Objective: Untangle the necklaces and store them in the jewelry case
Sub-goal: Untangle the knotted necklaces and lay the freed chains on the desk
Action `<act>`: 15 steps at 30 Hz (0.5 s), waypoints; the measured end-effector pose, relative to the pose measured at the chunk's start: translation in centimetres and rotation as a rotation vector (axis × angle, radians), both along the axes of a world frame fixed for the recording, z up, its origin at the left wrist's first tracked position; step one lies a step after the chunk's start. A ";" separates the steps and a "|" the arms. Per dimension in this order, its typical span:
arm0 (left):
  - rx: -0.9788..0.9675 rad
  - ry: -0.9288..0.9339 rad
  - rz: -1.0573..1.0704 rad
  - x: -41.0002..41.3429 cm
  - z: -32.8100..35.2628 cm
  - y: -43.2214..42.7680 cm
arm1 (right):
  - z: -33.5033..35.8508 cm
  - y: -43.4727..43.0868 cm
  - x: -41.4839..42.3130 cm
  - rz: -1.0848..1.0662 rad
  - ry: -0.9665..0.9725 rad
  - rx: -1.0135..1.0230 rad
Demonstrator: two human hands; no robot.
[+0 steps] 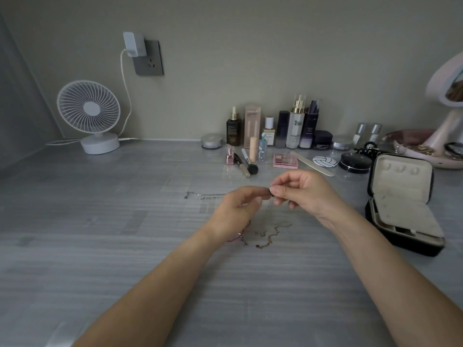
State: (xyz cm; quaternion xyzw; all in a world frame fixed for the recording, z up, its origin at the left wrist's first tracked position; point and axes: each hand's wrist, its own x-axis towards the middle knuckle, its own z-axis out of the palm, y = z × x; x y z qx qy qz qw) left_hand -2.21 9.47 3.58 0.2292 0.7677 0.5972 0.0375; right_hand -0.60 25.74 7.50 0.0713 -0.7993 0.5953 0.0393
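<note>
Left hand [238,209] and right hand [304,194] are held over the table [100,246], fingers curled, both pinching one small dark piece [271,194] at the fingertips. Jewelry case [403,209] stands open at right; contents cannot be made out. Gold chain [271,235] lies loose below the hands, silver chain [200,195] to their left.

The left half of the bench [100,234] lies open from the front edge back to the fan [89,113] and its cable [130,103] in the back left corner. Along the back edge, right of middle, bottles [295,126], a brush [248,165] and a nail file [313,160] crowd the way. The open jewelry case [403,204] blocks the right edge. A silver chain [200,195] lies mid-bench just beyond the left hand [233,211]. A gold chain [270,235] lies between the forearms, below the right hand [300,191].
</note>
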 end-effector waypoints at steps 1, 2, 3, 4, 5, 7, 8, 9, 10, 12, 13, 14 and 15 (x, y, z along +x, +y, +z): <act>0.080 -0.052 -0.028 0.2 0.2 0.1 | 0.2 -0.3 0.2 0.012 -0.001 -0.026; 0.144 -0.098 -0.045 0.3 0.3 0.1 | 0.3 -0.5 0.3 0.018 0.001 -0.035; 0.195 -0.134 -0.065 0.3 0.3 0.2 | 0.3 -0.6 0.4 0.018 0.003 -0.039; 0.228 -0.154 -0.084 0.3 0.3 0.1 | 0.3 -0.7 0.4 0.013 0.011 -0.044; 0.239 -0.169 -0.092 0.3 0.3 0.1 | 0.4 -0.7 0.4 0.005 0.023 -0.052; 0.220 -0.195 -0.075 0.2 0.2 0.1 | 0.4 -0.7 0.4 -0.004 0.043 -0.078; 0.208 -0.203 -0.059 0.2 0.2 0.1 | 0.4 -0.6 0.3 -0.003 0.047 -0.094; 0.207 -0.206 -0.046 0.1 0.2 0.1 | 0.4 -0.6 0.3 -0.002 0.044 -0.111; 0.213 -0.202 -0.033 0.0 0.1 0.1 | 0.4 -0.6 0.3 -0.003 0.038 -0.128; 0.237 -0.200 -0.020 0.0 0.2 0.0 | 0.5 -0.4 0.3 -0.006 0.028 -0.148; 0.246 -0.202 -0.022 0.1 0.4 0.0 | 0.5 -0.3 0.4 -0.002 0.024 -0.145; 0.249 -0.202 -0.028 0.2 0.5 0.0 | 0.6 -0.3 0.4 0.009 0.018 -0.135; 0.249 -0.203 -0.035 0.3 0.6 -0.1 | 0.6 -0.3 0.4 0.023 0.011 -0.120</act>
